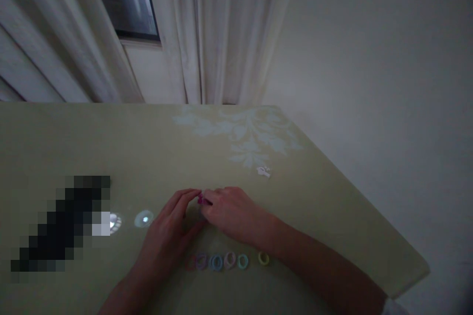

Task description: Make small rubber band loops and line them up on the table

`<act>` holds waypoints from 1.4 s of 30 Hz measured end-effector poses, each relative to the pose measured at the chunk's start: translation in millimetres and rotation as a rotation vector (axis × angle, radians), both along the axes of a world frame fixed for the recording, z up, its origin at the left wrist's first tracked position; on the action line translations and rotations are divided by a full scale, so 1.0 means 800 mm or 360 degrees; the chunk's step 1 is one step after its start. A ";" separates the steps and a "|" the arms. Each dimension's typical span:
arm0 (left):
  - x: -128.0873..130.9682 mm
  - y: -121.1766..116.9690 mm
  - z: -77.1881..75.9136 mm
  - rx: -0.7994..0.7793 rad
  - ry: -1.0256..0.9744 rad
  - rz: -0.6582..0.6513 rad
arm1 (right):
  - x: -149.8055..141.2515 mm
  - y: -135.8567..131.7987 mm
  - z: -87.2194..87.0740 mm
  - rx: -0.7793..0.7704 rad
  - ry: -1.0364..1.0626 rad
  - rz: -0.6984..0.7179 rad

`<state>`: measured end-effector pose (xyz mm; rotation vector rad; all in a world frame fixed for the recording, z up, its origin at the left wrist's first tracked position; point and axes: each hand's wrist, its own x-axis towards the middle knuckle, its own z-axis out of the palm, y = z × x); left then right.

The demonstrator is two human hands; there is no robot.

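Observation:
My left hand (168,221) and my right hand (231,211) meet over the middle of the table. Between their fingertips is a small magenta object (201,199), mostly covered, so its kind does not show. The left index finger reaches its top, and the left thumb extends beneath the right hand. My right fingers are curled around the object's right side. Nearer to me lies a row of small coloured rings like hair ties: a reddish one (190,262), purple (201,261), blue (216,262), pink (229,259), green (243,261) and yellow (263,258).
A small white item (263,172) lies beyond my right hand on the pale green table (314,192). A dark, pixelated shape (59,229) is at the left, beside bright reflections. Curtains (236,34) hang behind the far edge; a white wall (388,83) stands on the right.

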<state>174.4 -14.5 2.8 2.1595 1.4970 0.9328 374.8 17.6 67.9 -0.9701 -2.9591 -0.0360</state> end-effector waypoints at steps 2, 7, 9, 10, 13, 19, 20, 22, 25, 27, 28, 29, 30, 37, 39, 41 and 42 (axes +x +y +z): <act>0.001 0.000 0.000 -0.0007 -0.0003 -0.0004 | -0.002 -0.003 -0.001 0.0008 -0.0022 -0.0021; 0.002 -0.001 0.002 -0.0059 -0.0010 -0.0022 | -0.011 -0.009 -0.003 0.0096 -0.0084 0.0024; 0.002 -0.001 0.003 -0.0075 -0.0004 -0.0027 | -0.012 -0.009 0.000 0.0118 -0.0102 0.0043; 0.003 -0.001 0.003 -0.0084 -0.0002 -0.0032 | -0.010 -0.009 0.004 0.0117 -0.0100 0.0044; 0.003 0.000 0.003 -0.0109 -0.0002 -0.0006 | 0.004 -0.001 0.019 0.0019 -0.0048 -0.0013; 0.003 0.001 -0.004 -0.0072 -0.0043 0.0057 | 0.030 0.021 0.045 -0.0341 -0.0082 -0.0133; 0.002 0.001 -0.005 -0.0050 -0.0047 0.0055 | 0.028 0.023 0.044 -0.0359 -0.0066 -0.0090; 0.002 0.001 -0.007 -0.0006 -0.0057 0.0050 | 0.021 0.023 0.037 -0.0359 -0.0038 -0.0024; 0.001 0.001 -0.006 0.0039 -0.0034 0.0065 | 0.010 0.020 0.029 -0.0351 -0.0054 -0.0034; 0.001 0.001 -0.005 0.0056 -0.0008 0.0069 | 0.006 0.017 0.028 -0.0380 -0.0064 -0.0054; 0.001 0.001 -0.005 0.0064 0.0000 0.0072 | 0.006 0.016 0.029 -0.0400 -0.0064 -0.0065; 0.001 0.001 -0.004 0.0067 0.0007 0.0070 | 0.005 0.015 0.030 -0.0422 -0.0068 -0.0077; 0.002 0.001 -0.004 0.0069 0.0013 0.0066 | 0.005 0.014 0.030 -0.0441 -0.0070 -0.0090; 0.005 0.000 -0.003 0.0058 0.0051 0.0049 | 0.006 0.012 0.020 -0.0364 -0.0016 -0.0082; 0.005 -0.001 -0.002 0.0056 0.0041 0.0057 | 0.006 0.011 0.015 -0.0330 -0.0020 -0.0070; 0.005 -0.002 -0.001 0.0065 0.0024 0.0052 | 0.006 0.010 0.011 -0.0286 -0.0034 -0.0055; 0.005 -0.002 0.000 0.0063 0.0018 0.0044 | 0.006 0.009 0.010 -0.0253 -0.0040 -0.0047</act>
